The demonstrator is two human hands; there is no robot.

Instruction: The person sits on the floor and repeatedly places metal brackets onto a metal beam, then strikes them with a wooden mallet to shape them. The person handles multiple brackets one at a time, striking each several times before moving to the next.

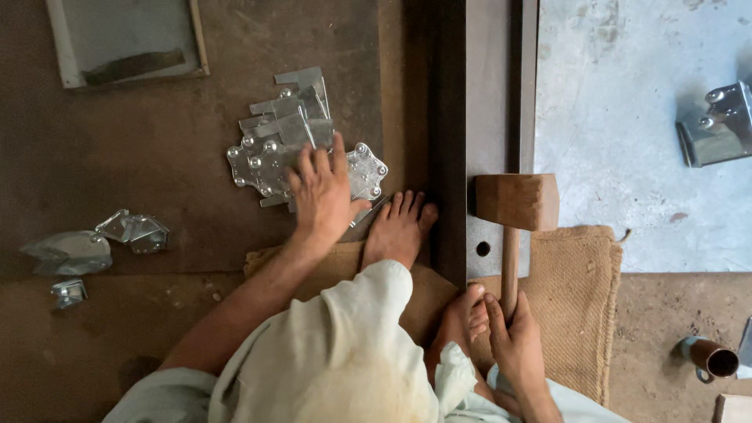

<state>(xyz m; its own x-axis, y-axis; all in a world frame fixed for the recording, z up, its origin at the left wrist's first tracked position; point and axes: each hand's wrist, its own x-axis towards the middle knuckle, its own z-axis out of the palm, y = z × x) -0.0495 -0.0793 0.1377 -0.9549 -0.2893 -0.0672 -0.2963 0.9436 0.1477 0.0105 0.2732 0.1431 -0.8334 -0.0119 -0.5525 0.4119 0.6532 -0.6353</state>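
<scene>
The brown floor [157, 157] carries everything, with a burlap mat [576, 305] under the seated person and a dark steel beam [450, 117] running up the middle; a pile of shiny metal brackets [270, 145] lies left of the beam, just above a bare foot [399, 227]; the left hand [321, 196] rests flat on that pile, fingers spread and released; the right hand [513, 341] is clenched around the handle of a wooden mallet [517, 202], whose head sits on the beam's flange; bent metal scraps [133, 229] lie well apart at far left.
</scene>
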